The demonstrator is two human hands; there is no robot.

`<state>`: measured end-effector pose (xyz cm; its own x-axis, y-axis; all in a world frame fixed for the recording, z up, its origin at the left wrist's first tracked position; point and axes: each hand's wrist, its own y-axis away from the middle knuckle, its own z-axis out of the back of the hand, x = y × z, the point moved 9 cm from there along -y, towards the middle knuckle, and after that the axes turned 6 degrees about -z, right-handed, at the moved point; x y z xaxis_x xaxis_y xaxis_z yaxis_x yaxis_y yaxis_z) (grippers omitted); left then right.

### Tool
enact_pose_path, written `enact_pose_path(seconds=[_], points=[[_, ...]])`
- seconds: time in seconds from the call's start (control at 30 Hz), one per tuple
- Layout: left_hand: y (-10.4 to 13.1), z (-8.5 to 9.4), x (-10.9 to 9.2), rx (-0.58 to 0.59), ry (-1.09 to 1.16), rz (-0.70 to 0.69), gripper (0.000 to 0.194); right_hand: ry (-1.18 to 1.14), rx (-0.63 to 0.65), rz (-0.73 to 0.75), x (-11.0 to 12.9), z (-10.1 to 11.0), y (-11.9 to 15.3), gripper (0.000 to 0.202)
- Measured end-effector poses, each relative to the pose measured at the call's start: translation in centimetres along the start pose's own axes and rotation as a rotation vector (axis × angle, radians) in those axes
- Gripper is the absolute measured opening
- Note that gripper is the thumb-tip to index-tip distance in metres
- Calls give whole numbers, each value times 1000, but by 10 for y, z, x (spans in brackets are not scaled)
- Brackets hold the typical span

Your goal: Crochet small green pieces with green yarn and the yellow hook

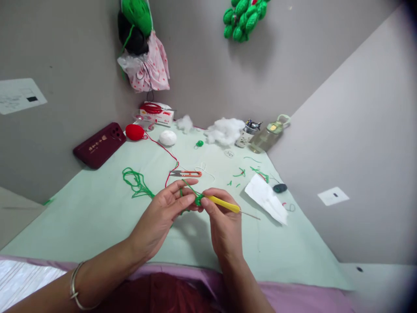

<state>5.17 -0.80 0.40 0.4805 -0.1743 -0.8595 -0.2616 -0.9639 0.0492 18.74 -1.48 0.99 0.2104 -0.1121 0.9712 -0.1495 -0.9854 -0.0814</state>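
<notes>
A small green crochet piece [198,200] sits between the fingertips of both hands, above the front middle of the table. My left hand [171,202] pinches its left side, and green yarn [190,187] runs up over the raised index finger. In my right hand [224,217] lies a crochet hook with a yellow handle [226,204]; its bare metal end points to the lower right. The hook's working tip is hidden at the green piece. Loose green yarn [138,184] spreads over the table to the left of my hands.
Thread snips [186,173] lie just beyond my hands. Farther back are a red yarn ball [134,132], a white yarn ball [168,138], white stuffing [225,131] and a bottle [267,135]. A dark red phone [100,145] leans at left; white paper [265,198] lies right.
</notes>
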Motion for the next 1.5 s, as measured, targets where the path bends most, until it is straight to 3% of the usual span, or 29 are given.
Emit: enact_pose_path(seconds=[0.17, 0.37, 0.5, 0.67, 0.73, 0.93, 1.03, 1.27, 1.5], points=[[11, 2, 1, -50, -28, -26, 44, 77, -69, 184, 15, -4, 25, 3], [22, 7, -3, -61, -79, 12, 48, 167, -112, 296, 19, -2, 46, 15], [25, 7, -3, -36, -54, 42, 59, 308, -147, 487, 28, -3, 62, 29], [26, 4, 5, 25, -48, 61, 58, 394, -135, 677, 36, -11, 75, 40], [26, 2, 7, 63, -63, 68, 56, 359, -91, 643, 35, -13, 71, 39], [26, 7, 6, 76, -120, 68, 55, -20, -23, 291, 15, -1, 47, 19], [26, 7, 5, 89, -133, 66, 50, -164, 9, 202, 9, -2, 41, 16], [27, 8, -1, 92, -131, 50, 45, -185, 88, 212, 17, -6, 41, 20], [26, 15, -4, 91, -220, -21, 44, 106, 54, 361, 32, -1, 54, 25]])
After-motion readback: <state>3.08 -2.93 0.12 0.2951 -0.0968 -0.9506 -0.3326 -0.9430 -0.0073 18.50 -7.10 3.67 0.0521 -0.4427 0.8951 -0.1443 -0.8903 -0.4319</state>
